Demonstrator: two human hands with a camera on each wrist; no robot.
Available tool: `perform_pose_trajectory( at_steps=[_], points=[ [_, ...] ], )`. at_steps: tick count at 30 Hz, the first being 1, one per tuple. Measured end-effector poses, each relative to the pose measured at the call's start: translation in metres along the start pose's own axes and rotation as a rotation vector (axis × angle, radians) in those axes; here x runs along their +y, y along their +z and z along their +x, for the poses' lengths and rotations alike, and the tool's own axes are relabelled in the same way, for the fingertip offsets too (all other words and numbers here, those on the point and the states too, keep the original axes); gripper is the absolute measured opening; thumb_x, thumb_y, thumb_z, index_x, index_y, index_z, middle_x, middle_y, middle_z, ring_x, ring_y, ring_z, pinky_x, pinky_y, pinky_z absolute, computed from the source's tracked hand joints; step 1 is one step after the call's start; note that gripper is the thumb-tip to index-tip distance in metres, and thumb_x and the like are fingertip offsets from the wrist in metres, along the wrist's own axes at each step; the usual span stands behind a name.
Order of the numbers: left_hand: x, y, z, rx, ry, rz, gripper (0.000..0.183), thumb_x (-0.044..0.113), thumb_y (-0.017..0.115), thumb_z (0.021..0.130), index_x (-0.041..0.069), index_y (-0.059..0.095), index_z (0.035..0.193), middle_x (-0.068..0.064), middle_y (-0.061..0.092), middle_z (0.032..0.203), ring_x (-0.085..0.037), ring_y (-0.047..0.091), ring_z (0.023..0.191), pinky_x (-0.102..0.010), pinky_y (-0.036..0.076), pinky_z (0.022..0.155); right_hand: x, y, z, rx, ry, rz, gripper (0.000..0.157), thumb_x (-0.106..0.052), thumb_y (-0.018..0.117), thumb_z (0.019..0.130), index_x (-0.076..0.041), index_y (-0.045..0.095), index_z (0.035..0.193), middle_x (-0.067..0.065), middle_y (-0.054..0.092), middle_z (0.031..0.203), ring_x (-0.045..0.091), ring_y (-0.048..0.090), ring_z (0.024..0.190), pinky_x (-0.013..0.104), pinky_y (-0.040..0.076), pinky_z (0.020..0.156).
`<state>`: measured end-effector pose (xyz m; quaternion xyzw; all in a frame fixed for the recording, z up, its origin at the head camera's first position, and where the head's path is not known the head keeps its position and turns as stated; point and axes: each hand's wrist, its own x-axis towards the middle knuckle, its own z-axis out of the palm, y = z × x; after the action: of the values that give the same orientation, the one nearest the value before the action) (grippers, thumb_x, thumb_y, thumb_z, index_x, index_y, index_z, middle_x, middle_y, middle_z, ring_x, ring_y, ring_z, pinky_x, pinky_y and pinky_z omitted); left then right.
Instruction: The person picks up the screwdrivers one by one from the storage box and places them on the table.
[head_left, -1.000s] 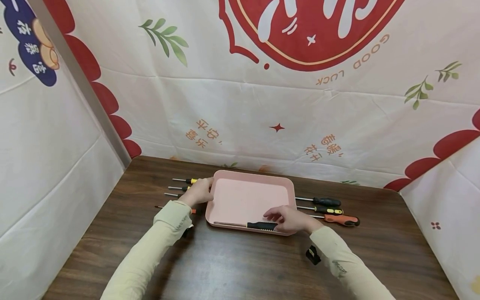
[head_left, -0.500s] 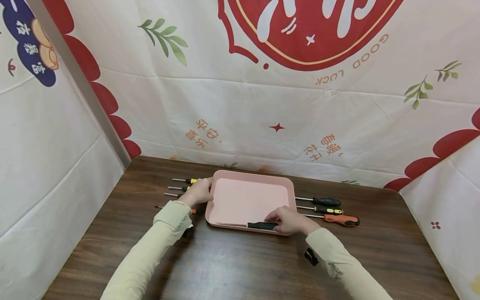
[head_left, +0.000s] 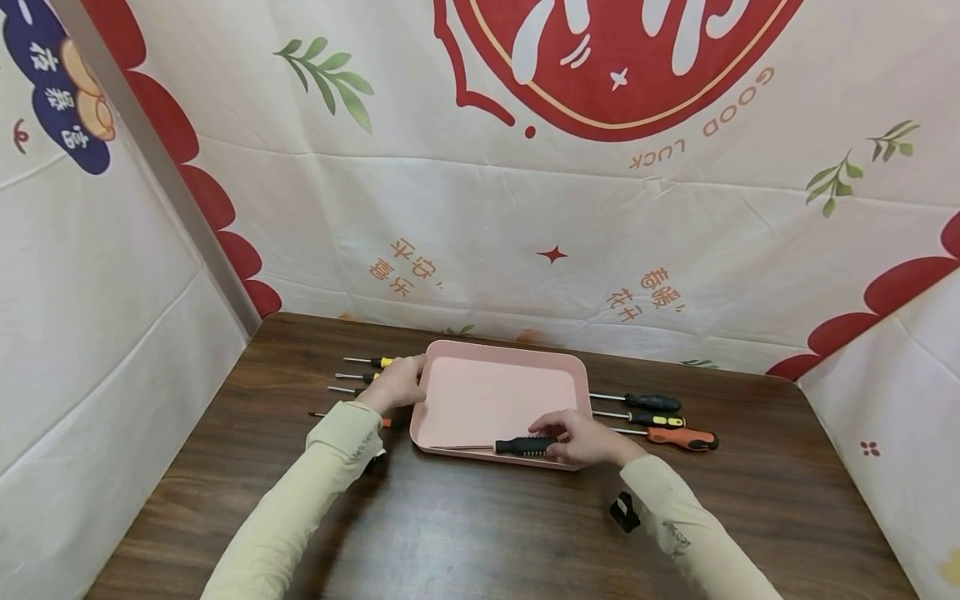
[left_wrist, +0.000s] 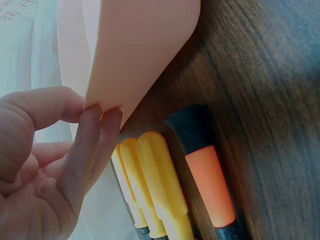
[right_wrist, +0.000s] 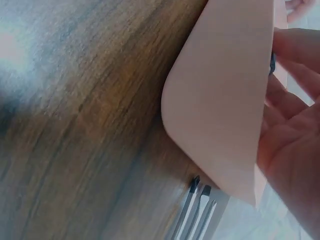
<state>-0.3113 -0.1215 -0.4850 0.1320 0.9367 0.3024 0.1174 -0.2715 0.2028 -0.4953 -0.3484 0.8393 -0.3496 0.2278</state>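
A pink tray [head_left: 487, 392] sits on the table. My left hand [head_left: 396, 383] pinches its left rim, and the left wrist view shows the thumb and fingers [left_wrist: 90, 135] on either side of the wall. Along the tray's near side lies a screwdriver [head_left: 521, 446] with a black ribbed handle and a long thin shaft pointing left. My right hand [head_left: 577, 437] reaches over the right rim and holds the handle's right end between thumb and fingers. In the right wrist view the tray wall hides most of that handle, leaving a dark bit [right_wrist: 272, 64] between the fingers.
Right of the tray lie a black screwdriver [head_left: 654, 403], a black-and-yellow one [head_left: 658, 420] and an orange one [head_left: 682, 439]. To its left are several more, including yellow handles [left_wrist: 160, 175] and an orange-black handle [left_wrist: 210, 185]. A printed cloth [head_left: 480, 200] hangs behind the table.
The right fingers closed in on the black handle, then shifted slightly. The handle has turned and moved a little away from the near rim. The left hand and tray stayed put.
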Motion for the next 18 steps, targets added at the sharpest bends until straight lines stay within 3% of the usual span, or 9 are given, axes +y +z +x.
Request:
perform_pose_trajectory(
  at_steps=[7, 14, 18],
  points=[
    [-0.001, 0.001, 0.000, 0.005, -0.003, 0.001, 0.037, -0.007, 0.058, 0.067, -0.001, 0.057, 0.104, -0.012, 0.062, 0.089, -0.018, 0.048, 0.067, -0.024, 0.038, 0.055, 0.010, -0.002, -0.005, 0.069, -0.063, 0.144, 0.029, 0.003, 0.058, 0.082, 0.008, 0.060, 0.110, 0.020, 0.059, 0.105, 0.015, 0.055, 0.090, 0.024, 0.047, 0.078],
    [0.000, 0.001, 0.000, 0.002, -0.008, 0.010, 0.036, -0.006, 0.058, 0.067, 0.000, 0.057, 0.102, -0.012, 0.062, 0.088, -0.018, 0.048, 0.067, -0.024, 0.038, 0.056, 0.010, -0.005, -0.013, 0.162, 0.001, 0.359, 0.030, -0.003, 0.060, 0.084, 0.011, 0.059, 0.111, 0.027, 0.059, 0.103, 0.024, 0.065, 0.078, 0.038, 0.052, 0.070],
    [0.001, 0.000, 0.000, -0.007, -0.015, -0.001, 0.036, -0.006, 0.059, 0.068, -0.001, 0.056, 0.104, -0.013, 0.062, 0.090, -0.018, 0.048, 0.067, -0.025, 0.039, 0.056, 0.011, -0.006, -0.015, 0.225, 0.028, 0.356, 0.033, -0.001, 0.067, 0.077, 0.009, 0.061, 0.107, 0.020, 0.063, 0.088, 0.007, 0.054, 0.059, 0.029, 0.053, 0.062]
  ],
)
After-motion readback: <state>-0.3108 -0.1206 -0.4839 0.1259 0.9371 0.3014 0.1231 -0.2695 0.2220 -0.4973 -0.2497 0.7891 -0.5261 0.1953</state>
